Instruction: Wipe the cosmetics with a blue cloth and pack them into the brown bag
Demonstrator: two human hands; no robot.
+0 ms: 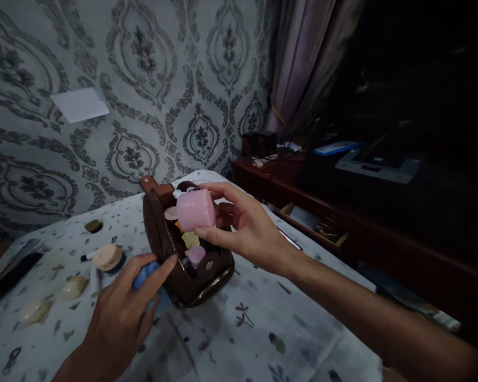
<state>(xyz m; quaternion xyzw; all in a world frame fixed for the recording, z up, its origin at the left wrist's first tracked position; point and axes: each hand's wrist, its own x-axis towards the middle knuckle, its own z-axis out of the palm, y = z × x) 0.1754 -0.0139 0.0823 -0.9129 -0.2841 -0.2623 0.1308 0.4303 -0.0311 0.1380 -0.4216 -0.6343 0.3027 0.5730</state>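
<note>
A brown zippered pouch stands open on the patterned tablecloth, with several small cosmetics inside, among them a purple-capped item. My right hand is closed on a pink round jar, held just above the pouch's opening. My left hand rests at the pouch's near left side, its fingers curled around something blue, with the thumb touching the pouch's edge.
Left of the pouch lie a tan round compact, two pale oval items, a small dark disc and a dark comb. A dark wooden cabinet with a partly open drawer stands to the right.
</note>
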